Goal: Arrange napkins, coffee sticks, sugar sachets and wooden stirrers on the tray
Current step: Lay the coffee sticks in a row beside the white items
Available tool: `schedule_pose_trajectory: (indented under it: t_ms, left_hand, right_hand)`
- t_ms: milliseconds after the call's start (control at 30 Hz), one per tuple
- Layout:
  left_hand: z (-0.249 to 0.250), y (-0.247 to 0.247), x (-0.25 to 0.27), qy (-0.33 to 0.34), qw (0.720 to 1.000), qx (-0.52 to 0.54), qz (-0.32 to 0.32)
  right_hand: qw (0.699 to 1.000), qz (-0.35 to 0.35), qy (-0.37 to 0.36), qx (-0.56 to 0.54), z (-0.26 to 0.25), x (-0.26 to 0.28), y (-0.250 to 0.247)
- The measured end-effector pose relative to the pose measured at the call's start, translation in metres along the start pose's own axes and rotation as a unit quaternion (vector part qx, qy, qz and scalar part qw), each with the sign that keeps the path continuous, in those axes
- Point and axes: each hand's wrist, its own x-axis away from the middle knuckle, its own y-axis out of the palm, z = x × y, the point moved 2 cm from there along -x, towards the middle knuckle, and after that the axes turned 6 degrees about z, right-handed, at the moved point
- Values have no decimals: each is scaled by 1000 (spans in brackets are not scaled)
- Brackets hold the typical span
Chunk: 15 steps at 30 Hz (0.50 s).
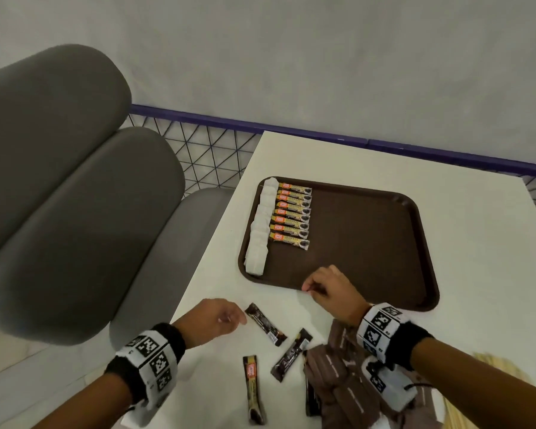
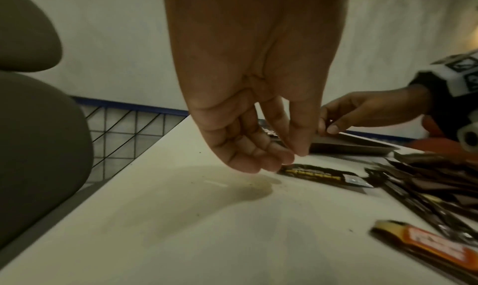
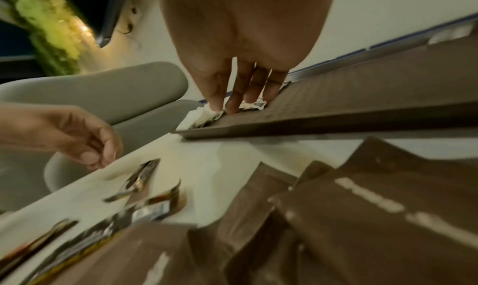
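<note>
Right now I'm looking down on a white tabletop [image 1: 369, 156] carrying a brown tray [image 1: 369, 243]. Along the tray's left edge a row of white napkins [image 1: 260, 230] is lying, and just beside it a neat column of coffee sticks [image 1: 291, 215] is sitting, touching the napkins. My left hand [image 1: 211, 317] is hovering over the tabletop near a loose coffee stick [image 1: 265, 324], fingers loosely curled and its grip holding nothing. My right hand [image 1: 331, 289] is hanging over the tray's near edge with fingers bent; I cannot tell whether its grip is pinching anything. Two more loose sticks [image 1: 291, 354] are lying nearer me, beside a heap of brown sachets [image 1: 338, 385] under my right wrist. Pale wooden stirrers [image 1: 502, 366] are showing at the far right, blurred.
</note>
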Motion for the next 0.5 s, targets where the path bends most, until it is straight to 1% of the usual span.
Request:
schedule_pose_trajectory:
  t_ms: [100, 233, 300, 400, 500]
  left_hand:
    - [7, 10, 11, 23, 995, -85, -44]
    - [16, 25, 25, 53, 987, -130, -78]
    - [18, 36, 30, 71, 979, -166, -94]
    - [19, 50, 32, 95, 964, -225, -109]
    - [18, 54, 31, 128, 954, -259, -81]
  right_hand:
    - [990, -110, -55, 66, -19, 14, 7]
    - [970, -190, -108, 109, -39, 30, 18]
    - [955, -222, -126, 150, -45, 36, 25]
    - [941, -219, -147, 213, -48, 40, 33]
    - [947, -206, -138, 202, -49, 40, 29]
